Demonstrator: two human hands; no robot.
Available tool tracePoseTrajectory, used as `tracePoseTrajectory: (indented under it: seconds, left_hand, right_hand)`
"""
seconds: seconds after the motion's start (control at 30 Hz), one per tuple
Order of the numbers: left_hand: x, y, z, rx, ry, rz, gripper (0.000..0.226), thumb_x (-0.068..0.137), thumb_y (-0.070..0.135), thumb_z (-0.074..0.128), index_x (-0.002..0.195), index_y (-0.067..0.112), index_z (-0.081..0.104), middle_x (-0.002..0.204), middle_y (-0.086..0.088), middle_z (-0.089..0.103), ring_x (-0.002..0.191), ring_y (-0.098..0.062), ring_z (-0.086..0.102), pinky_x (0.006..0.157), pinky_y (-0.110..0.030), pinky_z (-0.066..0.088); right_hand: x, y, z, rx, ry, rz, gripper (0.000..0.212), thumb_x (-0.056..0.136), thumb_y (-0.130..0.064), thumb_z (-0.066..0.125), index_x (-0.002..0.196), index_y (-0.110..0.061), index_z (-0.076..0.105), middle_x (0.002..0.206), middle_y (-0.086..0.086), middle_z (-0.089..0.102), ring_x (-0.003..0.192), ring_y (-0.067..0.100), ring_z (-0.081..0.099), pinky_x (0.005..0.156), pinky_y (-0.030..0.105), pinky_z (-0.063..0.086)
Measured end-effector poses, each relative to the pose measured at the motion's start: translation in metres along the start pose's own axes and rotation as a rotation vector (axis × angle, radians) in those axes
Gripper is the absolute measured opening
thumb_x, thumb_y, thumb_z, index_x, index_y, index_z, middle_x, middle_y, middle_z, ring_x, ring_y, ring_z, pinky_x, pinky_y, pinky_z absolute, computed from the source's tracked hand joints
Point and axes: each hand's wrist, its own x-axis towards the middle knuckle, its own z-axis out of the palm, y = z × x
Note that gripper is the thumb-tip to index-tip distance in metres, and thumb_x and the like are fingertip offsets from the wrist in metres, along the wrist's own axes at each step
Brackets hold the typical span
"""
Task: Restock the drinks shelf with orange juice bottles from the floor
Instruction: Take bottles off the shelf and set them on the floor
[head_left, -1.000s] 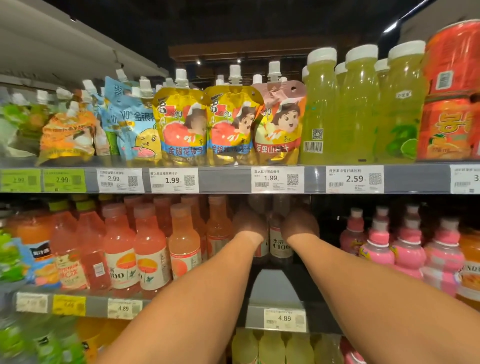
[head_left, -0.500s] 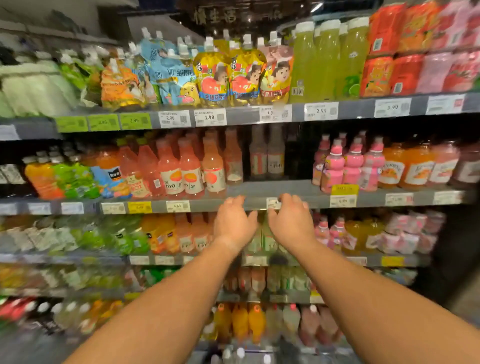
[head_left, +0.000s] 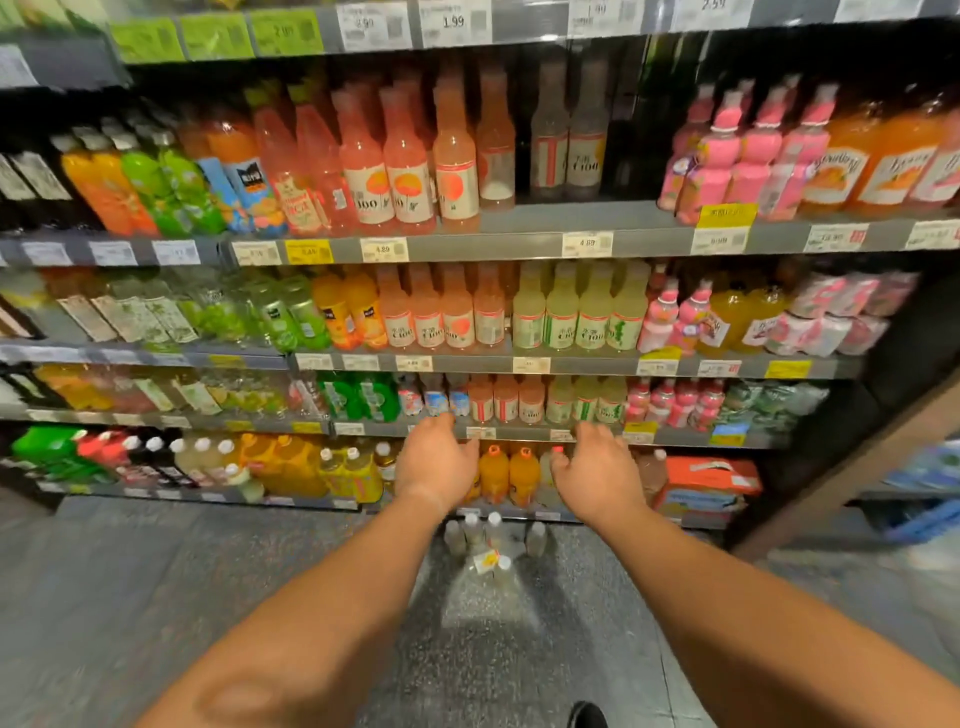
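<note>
Several pale bottles with white caps stand in a cluster on the grey floor in front of the bottom shelf. My left hand and my right hand reach forward, both empty with relaxed fingers, a little above and to either side of those bottles. On the upper drinks shelf two clear C100 bottles stand at the back of a gap, beside orange-pink bottles.
Shelves full of coloured drink bottles fill the view. Orange bottles stand on the bottom shelf between my hands. An orange carton sits at the bottom right. A dark shoe shows on the floor. A blue crate is at far right.
My hands have left the two bottles deep in the upper shelf and dropped toward the floor. The view has pulled back and tilted down, and the bottles on the floor have come into sight.
</note>
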Motion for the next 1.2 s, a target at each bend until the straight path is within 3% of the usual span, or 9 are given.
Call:
tracePoseTrajectory:
  seconds: [0.17,0.3,0.37,0.5,0.63,0.77,0.93,1.1,1.2]
  left_hand:
    - [0.015,-0.015,0.066,-0.021,-0.081,-0.117,0.051,0.094,0.041,0.052,0.139,0.017,0.048,0.136,-0.006,0.051,0.125,-0.025,0.048,0.101,-0.037,0.043]
    - [0.043,-0.037,0.139,-0.049,-0.136,-0.158,0.035,0.090,0.040,0.053,0.119,0.020,0.058,0.117,-0.004,0.061,0.105,-0.025,0.057,0.087,-0.036,0.049]
    - [0.053,-0.059,0.184,-0.076,-0.170,-0.158,0.036,0.090,0.046,0.052,0.118,0.025,0.059,0.119,-0.002,0.062,0.105,-0.026,0.059,0.087,-0.038,0.051]
    - [0.075,-0.114,0.281,-0.134,-0.180,-0.125,0.046,0.094,0.041,0.056,0.135,0.022,0.051,0.134,-0.002,0.053,0.121,-0.027,0.051,0.097,-0.037,0.045]
    - [0.096,-0.183,0.402,-0.158,-0.222,-0.117,0.042,0.078,0.054,0.066,0.114,0.034,0.057,0.111,0.007,0.062,0.102,-0.019,0.061,0.081,-0.038,0.053]
    - [0.112,-0.246,0.529,-0.208,-0.298,-0.154,0.066,0.062,0.057,0.078,0.120,0.040,0.052,0.117,0.016,0.056,0.106,-0.012,0.056,0.091,-0.037,0.050]
    - [0.135,-0.314,0.670,-0.288,-0.337,-0.200,0.062,0.054,0.052,0.080,0.110,0.050,0.052,0.103,0.021,0.063,0.091,-0.007,0.064,0.076,-0.038,0.057]
    - [0.150,-0.341,0.733,-0.265,-0.331,-0.238,0.063,0.063,0.044,0.084,0.119,0.039,0.056,0.110,0.015,0.064,0.101,-0.013,0.062,0.088,-0.036,0.052]
    - [0.154,-0.343,0.745,-0.282,-0.334,-0.228,0.053,0.069,0.039,0.082,0.117,0.034,0.060,0.113,0.014,0.065,0.104,-0.012,0.061,0.091,-0.034,0.050]
  right_hand:
    - [0.027,0.030,0.046,0.044,-0.108,0.072,0.040,0.088,-0.034,0.050,0.124,-0.017,0.047,0.119,0.008,0.053,0.111,0.028,0.049,0.091,0.039,0.042]
    - [0.064,0.061,0.113,0.031,-0.090,0.049,0.039,0.088,-0.028,0.056,0.122,-0.013,0.049,0.115,0.009,0.056,0.107,0.030,0.053,0.089,0.037,0.044]
    - [0.079,0.080,0.158,0.017,-0.118,0.061,0.037,0.089,-0.030,0.058,0.119,-0.010,0.054,0.110,0.012,0.058,0.105,0.032,0.056,0.088,0.036,0.046]
    - [0.106,0.122,0.270,0.025,-0.151,0.093,0.041,0.084,-0.037,0.064,0.113,-0.008,0.057,0.106,0.013,0.060,0.100,0.034,0.058,0.085,0.039,0.050]
    - [0.127,0.174,0.405,0.049,-0.202,0.144,0.053,0.086,-0.043,0.061,0.127,-0.012,0.049,0.120,0.009,0.056,0.114,0.030,0.052,0.089,0.038,0.048]
    - [0.154,0.227,0.528,0.107,-0.229,0.215,0.076,0.083,-0.043,0.065,0.145,-0.013,0.033,0.139,0.010,0.047,0.126,0.031,0.045,0.099,0.041,0.043]
    - [0.184,0.276,0.643,0.191,-0.241,0.267,0.063,0.070,-0.051,0.063,0.123,-0.026,0.041,0.116,0.004,0.059,0.105,0.032,0.058,0.079,0.038,0.050]
    - [0.211,0.302,0.700,0.332,-0.190,0.367,0.054,0.074,-0.033,0.074,0.119,-0.029,0.045,0.099,-0.003,0.060,0.083,0.022,0.057,0.063,0.029,0.041]
    - [0.222,0.309,0.719,0.445,-0.178,0.433,0.040,0.075,-0.022,0.075,0.103,-0.034,0.050,0.087,-0.007,0.060,0.072,0.015,0.056,0.058,0.031,0.048]
